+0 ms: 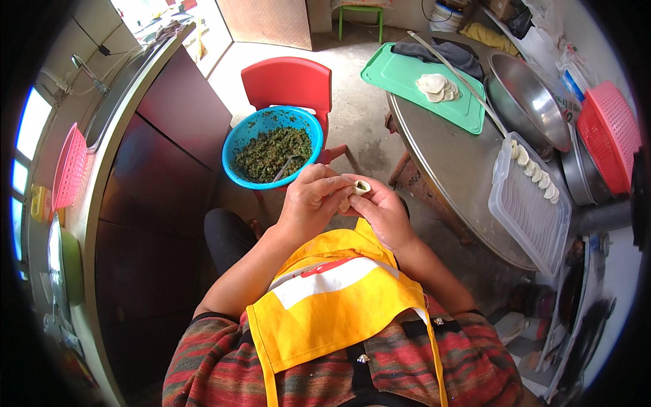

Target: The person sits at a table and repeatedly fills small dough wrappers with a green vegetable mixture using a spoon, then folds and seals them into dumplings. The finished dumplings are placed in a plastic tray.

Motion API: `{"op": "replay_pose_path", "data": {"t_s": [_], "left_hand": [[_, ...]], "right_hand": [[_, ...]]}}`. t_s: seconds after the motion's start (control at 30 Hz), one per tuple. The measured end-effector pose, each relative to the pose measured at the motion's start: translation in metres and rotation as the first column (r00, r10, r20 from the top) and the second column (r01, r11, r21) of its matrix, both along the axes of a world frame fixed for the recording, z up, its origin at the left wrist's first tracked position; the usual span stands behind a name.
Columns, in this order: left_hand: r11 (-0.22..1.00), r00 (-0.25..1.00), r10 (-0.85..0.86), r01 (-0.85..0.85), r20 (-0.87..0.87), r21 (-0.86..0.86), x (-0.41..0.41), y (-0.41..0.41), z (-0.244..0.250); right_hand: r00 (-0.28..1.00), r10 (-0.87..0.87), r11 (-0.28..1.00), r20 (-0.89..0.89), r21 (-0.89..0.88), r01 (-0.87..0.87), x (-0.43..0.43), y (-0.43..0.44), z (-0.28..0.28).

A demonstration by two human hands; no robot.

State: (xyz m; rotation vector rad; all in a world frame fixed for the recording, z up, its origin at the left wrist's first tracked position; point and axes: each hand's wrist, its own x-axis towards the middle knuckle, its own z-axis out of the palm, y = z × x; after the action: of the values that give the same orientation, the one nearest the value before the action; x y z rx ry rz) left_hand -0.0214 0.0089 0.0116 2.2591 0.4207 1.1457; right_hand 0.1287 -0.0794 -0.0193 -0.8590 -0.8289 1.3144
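Note:
Between my hands, above my lap, is a half-folded dumpling [362, 187] with green filling showing at its open end. My left hand [313, 198] pinches its edge from the left, while my right hand [379, 208] supports it from the right with the thumb in front. Just beyond them, a blue plastic basin [231, 170] of chopped green filling [272, 152] rests on a red chair [287, 79]. A spoon-like utensil [286, 167] stands in the filling. A stack of round dough wrappers [437, 87] lies on a green plastic lid [402, 71].
On the round table [437, 147] at right, a clear plastic tray [529, 219] holds a row of folded dumplings [534, 172]. A long stick [457, 76] crosses the lid. Beside them stand a steel bowl [529, 102] and a red colander [608, 132]. A dark cabinet [152, 203] borders my left.

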Motion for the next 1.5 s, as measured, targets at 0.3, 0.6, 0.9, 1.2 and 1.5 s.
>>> {"op": "replay_pose_path", "data": {"t_s": [0.3,0.6,0.9,1.2,1.5], "left_hand": [[0.993,0.998,0.041,-0.047,-0.055,-0.111,0.002,-0.007,0.001],[0.98,0.997,0.031,-0.017,-0.07,0.198,0.0,0.0,0.0],[0.992,0.999,-0.013,0.019,-0.046,0.126,0.001,0.001,0.003],[0.983,0.994,-0.032,0.051,-0.107,0.175,-0.002,0.005,0.007],[0.996,0.998,-0.057,0.058,-0.019,0.074,0.0,0.0,0.008]], "right_hand": [[0.998,0.026,0.999,0.054,0.035,-0.028,0.003,0.003,-0.002],[0.995,0.076,0.997,0.063,0.001,-0.076,0.004,0.003,-0.001],[0.996,0.077,0.997,0.047,0.018,-0.078,0.005,0.004,-0.003],[0.99,0.138,0.99,0.04,0.025,-0.139,0.001,0.001,0.001],[0.99,0.129,0.99,0.056,0.053,-0.132,0.004,0.003,-0.003]]}}
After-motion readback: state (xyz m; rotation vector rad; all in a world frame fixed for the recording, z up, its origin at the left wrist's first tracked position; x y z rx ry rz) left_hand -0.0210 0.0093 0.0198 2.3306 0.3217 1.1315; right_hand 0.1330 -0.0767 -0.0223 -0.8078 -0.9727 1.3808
